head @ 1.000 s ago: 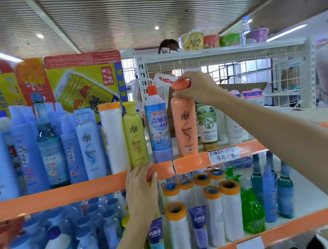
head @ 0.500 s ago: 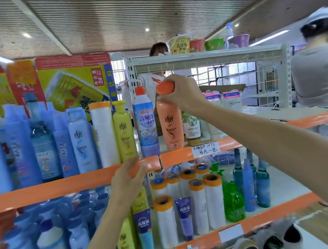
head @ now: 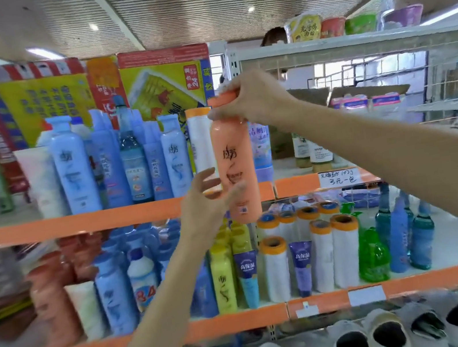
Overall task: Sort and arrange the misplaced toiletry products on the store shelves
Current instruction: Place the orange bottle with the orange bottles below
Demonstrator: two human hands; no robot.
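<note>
The right hand (head: 252,102) is closed around the orange cap end of an orange shampoo bottle (head: 235,166), holding it upright in the air in front of the shelves, clear of any shelf board. The bottle's base hangs just below the orange front edge of the upper shelf (head: 78,223), overlapping it in view. The left hand (head: 207,204) is open with fingers spread, its thumb and fingertips at the lower half of the bottle; whether they actually touch it cannot be told through the blur. Behind the bottle on the upper shelf stand a white roll with an orange cap (head: 200,138) and a row of blue shampoo bottles (head: 74,169). On the lower shelf (head: 421,282) sit a yellow bottle (head: 223,280), two purple tubes (head: 248,276) standing cap-down, several white rolls with orange ends (head: 346,250), a green spray bottle (head: 372,255) and more orange bottles (head: 51,297) at the far left, which are badly blurred.
</note>
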